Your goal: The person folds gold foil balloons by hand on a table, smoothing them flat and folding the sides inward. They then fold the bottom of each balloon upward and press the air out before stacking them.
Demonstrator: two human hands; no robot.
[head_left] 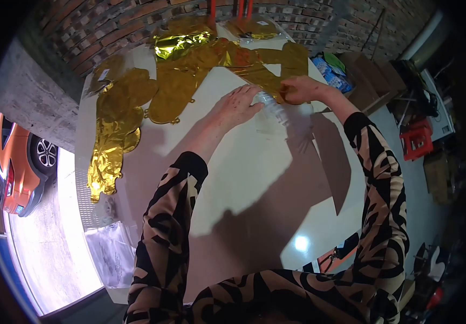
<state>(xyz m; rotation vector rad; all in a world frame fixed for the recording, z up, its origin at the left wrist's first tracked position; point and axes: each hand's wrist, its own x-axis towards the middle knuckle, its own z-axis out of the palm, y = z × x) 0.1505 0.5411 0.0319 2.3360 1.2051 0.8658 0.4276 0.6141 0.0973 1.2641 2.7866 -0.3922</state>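
Observation:
Gold foil pieces lie flat across the far side of the white table (233,156). My right hand (297,89) is closed at the lower edge of a gold foil piece (268,78), its fingertips pinching the foil. My left hand (239,106) rests on the table just left of that edge, fingers spread over the foil's border. Between the hands, a clear plastic strip (272,108) extends down from the foil. Another gold foil piece (176,86) lies beyond my left hand, and a crumpled one (111,129) spreads along the table's left side.
A dark flat sheet (332,156) lies on the right of the table. Clear plastic bags (111,254) are at the lower left. Cardboard boxes (370,81) and a red stool (416,140) stand to the right. A brick wall (109,24) rises behind.

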